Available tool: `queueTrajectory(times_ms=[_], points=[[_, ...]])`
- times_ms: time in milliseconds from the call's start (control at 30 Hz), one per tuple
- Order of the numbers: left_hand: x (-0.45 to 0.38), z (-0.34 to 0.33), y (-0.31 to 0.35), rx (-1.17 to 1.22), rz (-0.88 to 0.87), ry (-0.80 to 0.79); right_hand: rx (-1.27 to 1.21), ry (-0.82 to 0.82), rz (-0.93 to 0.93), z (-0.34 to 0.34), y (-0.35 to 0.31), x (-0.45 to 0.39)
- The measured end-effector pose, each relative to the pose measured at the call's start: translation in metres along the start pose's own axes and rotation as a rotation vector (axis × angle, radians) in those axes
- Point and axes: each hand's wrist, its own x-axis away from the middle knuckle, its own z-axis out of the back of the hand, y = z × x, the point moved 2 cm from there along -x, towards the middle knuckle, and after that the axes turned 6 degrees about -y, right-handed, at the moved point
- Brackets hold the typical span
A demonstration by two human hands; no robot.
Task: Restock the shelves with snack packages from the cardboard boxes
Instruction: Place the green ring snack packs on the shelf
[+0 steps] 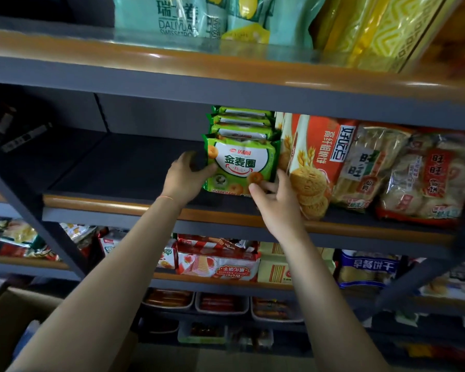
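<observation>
A green biscuit packet [240, 162] stands upright at the front of a row of several like it on the middle shelf [145, 208]. My left hand [185, 175] grips the packet's left edge, thumb on its face. My right hand [275, 200] pinches its lower right corner, between the packet and the orange biscuit bags [317, 162]. A cardboard box [14, 318] shows at the lower left, mostly out of view.
Rice cracker bags [424, 175] fill the shelf's right part. Its left half is bare dark board. The upper shelf holds teal bags [172, 17] and yellow bags [373, 28]. Lower shelves carry wafer packs [218, 261] and plastic trays of snacks [220, 302].
</observation>
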Motion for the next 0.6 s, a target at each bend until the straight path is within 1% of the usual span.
queueTrajectory(times_ms=[33, 133, 200, 267, 367, 433, 533, 600], points=[[0.009, 0.005, 0.003, -0.004, -0.03, 0.047, -0.007, 0.021, 0.032, -0.001, -0.004, 0.009], [0.057, 0.026, -0.004, 0.112, -0.107, 0.165, -0.072, 0.089, 0.212, -0.014, -0.011, 0.042], [0.092, 0.037, -0.024, 0.136, -0.086, 0.18, -0.123, 0.061, 0.284, -0.033, -0.007, 0.057], [0.124, 0.045, -0.062, 0.102, -0.001, 0.164, -0.132, -0.064, 0.261, -0.065, 0.008, 0.066], [0.176, 0.064, -0.131, 0.059, 0.209, 0.149, -0.083, -0.352, 0.139, -0.128, 0.034, 0.085], [0.215, 0.086, -0.175, 0.019, 0.363, 0.162, -0.033, -0.548, 0.025, -0.173, 0.05, 0.104], [0.272, 0.131, -0.231, -0.074, 0.562, 0.225, -0.002, -0.775, -0.101, -0.241, 0.062, 0.136], [0.307, 0.163, -0.263, -0.083, 0.66, 0.327, -0.016, -0.893, -0.165, -0.285, 0.064, 0.156]])
